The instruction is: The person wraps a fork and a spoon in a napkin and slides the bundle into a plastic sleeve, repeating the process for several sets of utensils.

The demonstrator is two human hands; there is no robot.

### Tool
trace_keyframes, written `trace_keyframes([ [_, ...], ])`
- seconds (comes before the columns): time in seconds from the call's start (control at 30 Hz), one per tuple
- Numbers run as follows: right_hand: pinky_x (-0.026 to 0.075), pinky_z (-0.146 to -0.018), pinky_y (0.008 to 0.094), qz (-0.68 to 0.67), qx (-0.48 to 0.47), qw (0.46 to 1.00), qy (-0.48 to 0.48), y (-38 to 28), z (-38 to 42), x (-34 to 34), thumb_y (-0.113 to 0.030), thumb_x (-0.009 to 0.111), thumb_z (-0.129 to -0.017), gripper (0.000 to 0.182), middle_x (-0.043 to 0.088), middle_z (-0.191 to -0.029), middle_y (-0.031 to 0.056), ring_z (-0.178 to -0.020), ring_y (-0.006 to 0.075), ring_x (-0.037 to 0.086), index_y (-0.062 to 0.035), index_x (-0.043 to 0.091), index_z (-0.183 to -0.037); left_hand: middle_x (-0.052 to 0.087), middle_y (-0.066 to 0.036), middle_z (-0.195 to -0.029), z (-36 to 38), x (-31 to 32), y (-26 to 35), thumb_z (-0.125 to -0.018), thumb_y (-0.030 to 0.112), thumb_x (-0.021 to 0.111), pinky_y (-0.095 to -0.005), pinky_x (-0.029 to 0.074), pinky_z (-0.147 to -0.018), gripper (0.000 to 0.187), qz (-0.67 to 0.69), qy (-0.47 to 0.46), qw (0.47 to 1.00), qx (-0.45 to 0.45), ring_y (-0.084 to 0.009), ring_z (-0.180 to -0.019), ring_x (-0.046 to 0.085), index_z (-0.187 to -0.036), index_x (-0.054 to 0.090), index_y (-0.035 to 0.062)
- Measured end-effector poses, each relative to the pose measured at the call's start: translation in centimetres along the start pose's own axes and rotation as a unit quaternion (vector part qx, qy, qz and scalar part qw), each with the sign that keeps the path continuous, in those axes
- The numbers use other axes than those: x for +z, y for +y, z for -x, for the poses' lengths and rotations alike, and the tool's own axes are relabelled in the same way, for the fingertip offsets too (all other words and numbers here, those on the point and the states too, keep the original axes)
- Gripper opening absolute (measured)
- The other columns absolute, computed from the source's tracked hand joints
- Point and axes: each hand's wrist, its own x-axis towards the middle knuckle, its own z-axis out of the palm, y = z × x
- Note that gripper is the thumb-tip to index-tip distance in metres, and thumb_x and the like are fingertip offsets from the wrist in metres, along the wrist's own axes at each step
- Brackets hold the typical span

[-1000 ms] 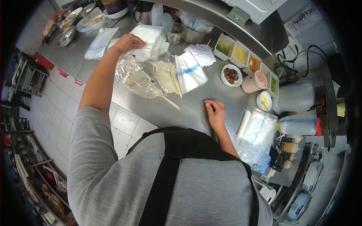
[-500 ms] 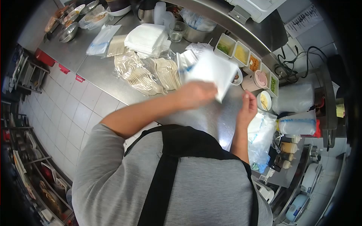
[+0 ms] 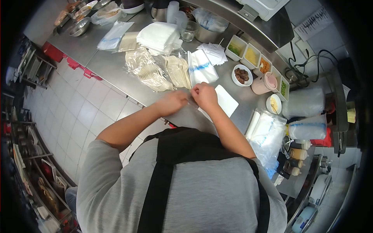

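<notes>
My left hand (image 3: 175, 103) is over the counter's front edge, below the packs of beige cutlery (image 3: 178, 72). Its fingers are smeared by motion. Close to its right is my right hand (image 3: 205, 95), fingers closed in a pinch; what they hold, if anything, is too small to make out. A white folded napkin (image 3: 227, 101) lies flat on the steel counter, partly behind my right forearm. Another clear pack of beige cutlery (image 3: 145, 73) lies to the left. Just beyond my right hand are clear plastic bags with blue print (image 3: 203, 70).
A stack of white napkins (image 3: 158, 35) and a glass (image 3: 189, 32) stand farther back. On the right are a bowl of brown pieces (image 3: 241, 75), a pink tub (image 3: 265, 83), a small white bowl (image 3: 274, 104) and several food containers (image 3: 251, 56). Sauce bottles (image 3: 298, 153) stand at lower right.
The white napkin that my left hand held is now on the counter. My left hand has moved left and toward me; my right hand has come in from the right, beside it.
</notes>
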Motion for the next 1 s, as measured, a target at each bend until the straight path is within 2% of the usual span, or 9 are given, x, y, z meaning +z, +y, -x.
trace_keyframes([
  [0.1, 0.052, -0.068, 0.0433, 0.041, 0.049, 0.998, 0.004, -0.7, -0.3, 1.0, -0.022, 0.067, -0.078, 0.018, 0.064, -0.084, 0.0141, -0.076, 0.0333, 0.064, -0.0055, 0.066, -0.085, 0.055, -0.006, -0.090, 0.8, -1.2, -0.8, -0.078, 0.015, 0.058, -0.0348, 0.048, -0.081, 0.015, -0.032, 0.010, 0.994, -0.107, -0.0245, -0.093, 0.055, -0.090, 0.064, 0.0082],
  [0.2, 0.053, -0.069, 0.0437, 0.054, 0.050, 0.997, 0.019, 0.3, -0.6, 2.1, -0.020, 0.065, -0.079, 0.016, 0.064, -0.085, 0.0148, -0.076, 0.0339, 0.064, -0.0051, 0.065, -0.084, 0.054, -0.006, -0.088, -0.1, -2.4, -0.8, -0.077, 0.017, 0.061, -0.0358, 0.048, -0.080, 0.012, -0.034, 0.006, 0.995, -0.097, -0.0239, -0.092, 0.055, -0.087, 0.061, 0.0098],
  [0.4, 0.052, -0.069, 0.0435, 0.054, 0.057, 0.996, 0.045, 1.4, 0.9, 1.8, -0.017, 0.064, -0.077, 0.012, 0.063, -0.082, 0.0147, -0.077, 0.0332, 0.063, -0.0054, 0.064, -0.077, 0.056, -0.006, -0.092, 0.0, -1.5, -0.6, -0.076, 0.017, 0.062, -0.0372, 0.046, -0.080, 0.019, -0.069, -0.041, 0.995, -0.067, -0.0239, -0.095, 0.055, -0.094, 0.057, 0.0108],
  [0.6, 0.049, -0.064, 0.0409, -0.058, 0.081, 0.995, 0.017, 1.9, 6.1, -2.8, -0.016, 0.064, -0.074, 0.012, 0.064, -0.082, 0.0141, -0.072, 0.0329, 0.061, -0.0043, 0.062, -0.074, 0.057, -0.006, -0.096, -0.5, -1.7, 0.0, -0.081, 0.015, 0.055, -0.0376, 0.044, -0.082, 0.016, -0.038, 0.000, 0.998, -0.042, -0.0249, -0.094, 0.056, -0.095, 0.057, 0.0097],
  [0.63, 0.048, -0.062, 0.0373, -0.087, 0.072, 0.993, 0.023, 3.2, 7.1, -3.4, -0.018, 0.066, -0.075, 0.015, 0.063, -0.078, 0.0117, -0.070, 0.0277, 0.062, -0.0035, 0.064, -0.076, 0.057, -0.006, -0.095, -0.9, -2.0, 0.4, -0.080, 0.015, 0.054, -0.0367, 0.044, -0.082, 0.015, -0.043, 0.024, 0.999, -0.011, -0.0239, -0.095, 0.056, -0.095, 0.057, 0.0098],
  [0.7, 0.048, -0.062, 0.0335, -0.189, 0.156, 0.969, -0.007, 5.4, 9.7, -5.1, -0.019, 0.068, -0.076, 0.016, 0.062, -0.076, 0.0092, -0.068, 0.0209, 0.061, -0.0035, 0.066, -0.079, 0.056, -0.005, -0.094, -1.6, -2.2, 1.7, -0.079, 0.014, 0.051, -0.0350, 0.044, -0.083, 0.015, -0.052, 0.072, 0.995, 0.051, -0.0219, -0.095, 0.055, -0.093, 0.056, 0.0101],
  [0.8, 0.047, -0.062, 0.0307, -0.308, 0.278, 0.908, -0.059, 9.1, 13.5, -7.0, -0.019, 0.070, -0.077, 0.017, 0.061, -0.073, 0.0077, -0.067, 0.0160, 0.059, -0.0035, 0.068, -0.085, 0.055, -0.004, -0.092, -2.4, -0.3, 3.4, -0.076, 0.015, 0.054, -0.0347, 0.044, -0.081, 0.017, -0.052, 0.076, 0.988, 0.126, -0.0212, -0.092, 0.056, -0.091, 0.056, 0.0091],
  [0.9, 0.048, -0.063, 0.0310, -0.166, 0.209, 0.964, 0.006, 10.7, 15.5, -6.7, -0.017, 0.072, -0.076, 0.019, 0.062, -0.078, 0.0097, -0.067, 0.0183, 0.060, -0.0033, 0.069, -0.090, 0.055, -0.004, -0.091, -2.5, 2.1, 4.3, -0.075, 0.015, 0.054, -0.0327, 0.043, -0.080, 0.016, -0.030, 0.080, 0.983, 0.162, -0.0202, -0.091, 0.055, -0.090, 0.056, 0.0093],
  [1.0, 0.049, -0.067, 0.0334, -0.077, 0.112, 0.984, 0.117, 7.2, 14.1, -6.4, -0.018, 0.073, -0.075, 0.023, 0.062, -0.085, 0.0116, -0.071, 0.0227, 0.062, -0.0039, 0.069, -0.094, 0.055, -0.004, -0.092, -1.9, 2.4, 4.7, -0.075, 0.014, 0.055, -0.0319, 0.044, -0.079, 0.015, -0.018, 0.069, 0.984, 0.162, -0.0204, -0.091, 0.055, -0.089, 0.057, 0.0094],
])
